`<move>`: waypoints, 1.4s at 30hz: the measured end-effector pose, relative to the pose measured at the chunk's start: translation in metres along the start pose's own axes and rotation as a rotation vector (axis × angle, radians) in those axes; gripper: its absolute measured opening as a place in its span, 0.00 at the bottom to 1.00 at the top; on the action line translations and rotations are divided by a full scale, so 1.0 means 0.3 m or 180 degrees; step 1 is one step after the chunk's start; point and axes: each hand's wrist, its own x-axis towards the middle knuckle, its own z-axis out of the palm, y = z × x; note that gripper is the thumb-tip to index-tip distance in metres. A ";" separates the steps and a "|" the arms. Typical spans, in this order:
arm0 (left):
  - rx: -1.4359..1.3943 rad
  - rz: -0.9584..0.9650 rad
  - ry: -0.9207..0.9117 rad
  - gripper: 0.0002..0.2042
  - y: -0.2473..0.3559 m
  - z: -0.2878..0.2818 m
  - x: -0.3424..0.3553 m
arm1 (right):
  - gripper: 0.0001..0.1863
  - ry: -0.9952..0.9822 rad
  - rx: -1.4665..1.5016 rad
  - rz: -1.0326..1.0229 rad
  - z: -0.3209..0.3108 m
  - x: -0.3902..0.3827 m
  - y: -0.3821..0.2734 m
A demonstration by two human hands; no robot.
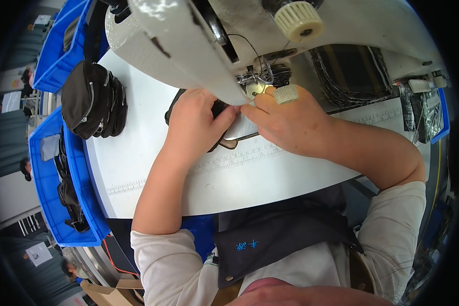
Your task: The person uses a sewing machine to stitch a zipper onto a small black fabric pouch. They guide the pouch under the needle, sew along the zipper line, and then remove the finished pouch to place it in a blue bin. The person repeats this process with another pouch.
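A dark piece of fabric point(219, 108) with a pale tan part at its near edge lies on the sewing machine's bed, mostly covered by my hands. My left hand point(193, 120) is closed on its left side, fingers curled over it and thumb reaching right. Close beside the presser foot, my right hand point(290, 122) pinches the fabric's edge, its thumb and index tip meeting my left thumb. The sewing machine point(173, 46) arches over both hands, with a dark thread looping down by the needle. The needle tip and the fingers under the machine head are partly hidden.
Dark zippered pouches point(92, 99) stand stacked on the white table point(137, 153) at left. Blue bins point(86, 204) line the left edge, one with dark pieces inside. Dark, plaid-faced fabric pieces point(349, 74) lie behind my right hand. Plastic-wrapped items point(431, 109) sit at far right.
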 end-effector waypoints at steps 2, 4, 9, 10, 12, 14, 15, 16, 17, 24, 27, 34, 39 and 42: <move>-0.0059 -0.0513 -0.0331 0.13 0.022 -0.020 0.012 | 0.22 0.0015 0.0066 -0.0024 0.000 0.000 0.005; -0.0425 -0.0825 -0.0440 0.13 0.025 -0.026 0.010 | 0.23 0.0069 0.0109 -0.0055 0.001 0.002 0.008; -0.1409 -0.1190 -0.0268 0.16 0.017 -0.016 -0.012 | 0.23 0.0113 0.0171 -0.0120 -0.003 0.006 0.008; -0.1455 -0.1117 -0.0247 0.16 0.013 -0.013 -0.014 | 0.23 0.0095 0.0135 -0.0134 -0.004 0.005 0.009; -0.1546 -0.0972 -0.0204 0.17 0.004 -0.005 -0.019 | 0.24 0.0058 0.0065 -0.0167 -0.005 0.005 0.007; -0.1081 -0.0667 -0.0077 0.16 0.018 -0.006 -0.016 | 0.24 0.0067 0.0058 -0.0161 0.000 0.002 0.007; -0.0849 -0.0515 -0.0012 0.16 0.023 -0.004 -0.015 | 0.24 0.0071 0.0056 -0.0160 0.002 0.001 0.008; -0.0585 -0.0471 -0.0006 0.16 0.025 -0.001 -0.016 | 0.24 0.0041 0.0014 -0.0173 0.001 0.000 0.007; -0.0320 -0.0427 0.0000 0.16 0.025 0.003 -0.018 | 0.24 0.0011 -0.0028 -0.0185 -0.001 0.000 0.007; 0.0196 0.0100 0.0101 0.09 0.020 0.022 -0.012 | 0.07 0.0305 0.0417 -0.0070 -0.006 0.005 0.001; 0.0149 0.0167 0.0109 0.11 0.006 0.023 -0.011 | 0.07 0.0307 0.0494 -0.0044 -0.006 0.009 0.001; 0.0501 0.0461 0.0190 0.11 0.011 0.027 -0.021 | 0.12 0.0230 0.0455 -0.0093 -0.006 0.010 0.001; 0.0459 0.0585 0.0211 0.10 0.028 0.021 -0.011 | 0.19 0.0189 0.0237 -0.0094 0.005 0.003 0.005; 0.0509 0.0478 0.0184 0.10 0.030 0.029 -0.014 | 0.18 0.0046 0.0181 -0.0018 0.004 0.010 0.003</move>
